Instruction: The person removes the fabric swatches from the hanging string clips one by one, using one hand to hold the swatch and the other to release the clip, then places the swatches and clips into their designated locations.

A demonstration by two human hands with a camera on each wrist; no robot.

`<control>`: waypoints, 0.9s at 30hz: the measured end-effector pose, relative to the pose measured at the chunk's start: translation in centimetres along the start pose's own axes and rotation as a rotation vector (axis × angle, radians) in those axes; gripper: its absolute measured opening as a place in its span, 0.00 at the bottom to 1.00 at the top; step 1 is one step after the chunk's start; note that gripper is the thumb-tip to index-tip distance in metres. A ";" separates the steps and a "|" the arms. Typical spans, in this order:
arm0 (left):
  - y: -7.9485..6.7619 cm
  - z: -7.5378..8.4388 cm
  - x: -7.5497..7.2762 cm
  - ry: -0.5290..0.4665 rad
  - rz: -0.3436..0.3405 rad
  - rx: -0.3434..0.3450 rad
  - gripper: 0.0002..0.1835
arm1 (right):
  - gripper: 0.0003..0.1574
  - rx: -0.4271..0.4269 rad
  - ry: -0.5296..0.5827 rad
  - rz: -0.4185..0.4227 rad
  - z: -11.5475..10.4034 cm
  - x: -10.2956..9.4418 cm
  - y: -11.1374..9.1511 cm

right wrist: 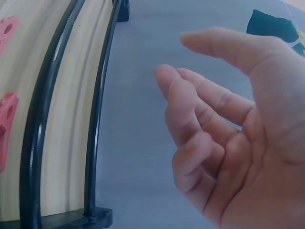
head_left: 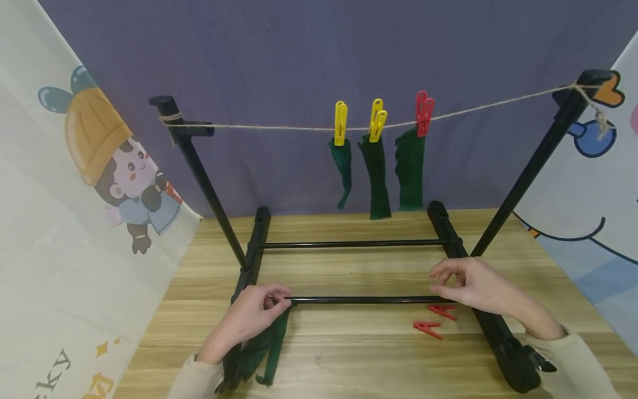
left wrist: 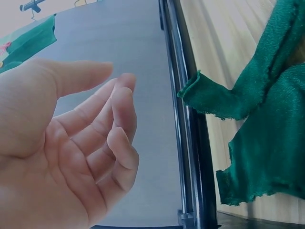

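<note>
Left hand [head_left: 249, 315]: Loosely bent near the left end of a black front rod [head_left: 359, 300], its grip narrow, a small gap between thumb and fingertips, nothing held.
Right hand [head_left: 471, 284]: Near the rod's right end, its grip stands wider, the thumb apart from curled fingers and nothing between them.
Loose green cloth [head_left: 273, 346]: At the rack's left side, just below the left hand, which partly hides it in the head view; ragged edges show in the left wrist view, though the number of pieces cannot be told.
Loose red clothespins [head_left: 422, 326]: Two lie on the wooden surface [head_left: 359, 360] near the right hand, one close to the front rod, the other nearer the camera.
Twine line [head_left: 498, 103]: Strung between the two uprights of a black rack [head_left: 209, 194], it carries three strips of dark green fabric [head_left: 411, 172], two under yellow clips [head_left: 340, 123], the rightmost under a red clip [head_left: 422, 113].
Backdrop: Purple-blue cloth [head_left: 279, 55] behind, a cartoon-printed panel [head_left: 124, 160] at left.
</note>
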State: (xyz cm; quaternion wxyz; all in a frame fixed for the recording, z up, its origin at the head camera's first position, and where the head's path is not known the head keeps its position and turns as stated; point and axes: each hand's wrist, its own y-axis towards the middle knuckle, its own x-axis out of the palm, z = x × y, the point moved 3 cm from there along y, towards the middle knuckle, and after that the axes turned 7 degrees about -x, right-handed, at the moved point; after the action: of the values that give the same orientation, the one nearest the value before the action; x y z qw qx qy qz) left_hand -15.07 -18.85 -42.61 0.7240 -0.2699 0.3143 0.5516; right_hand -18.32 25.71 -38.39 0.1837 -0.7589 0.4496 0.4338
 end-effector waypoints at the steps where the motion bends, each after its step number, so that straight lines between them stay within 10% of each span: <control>1: 0.0 0.0 0.0 -0.006 0.001 0.004 0.11 | 0.15 -0.003 0.001 0.000 -0.1 -0.1 0.0; 27: 1.1 1.4 -0.9 -0.086 0.096 0.057 0.07 | 0.11 -0.154 -0.133 0.123 -3.4 -4.7 2.4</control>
State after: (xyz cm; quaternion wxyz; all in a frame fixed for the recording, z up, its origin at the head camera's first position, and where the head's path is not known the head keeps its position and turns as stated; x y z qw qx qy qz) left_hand -16.08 -18.06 -41.06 0.7168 -0.2099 0.3109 0.5878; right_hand -19.69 24.63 -32.35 0.1272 -0.7114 0.4475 0.5268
